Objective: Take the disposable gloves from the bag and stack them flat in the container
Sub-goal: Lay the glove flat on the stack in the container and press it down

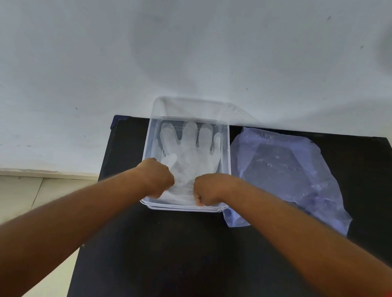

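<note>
Both forearms reach in from near edge; I see left hand [157, 177] and right hand [210, 189] curled shut, pinching cuff end of clear glove [189, 157] at container's near wall. Glove lies flat inside container [228, 161], long axis running away from me, fingers pointing to far wall. Container: clear rigid plastic, rectangular, rounded corners. Crinkled translucent bag [291, 177] flat just right of it. Black tabletop [179, 255] bare toward me.

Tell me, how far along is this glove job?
At least one translucent plastic glove lies flat, fingers spread, in the clear rectangular plastic container. Both fists, left hand and right hand, are at its cuff end. The crinkled bluish plastic bag lies alongside; any gloves left inside are unclear.
</note>
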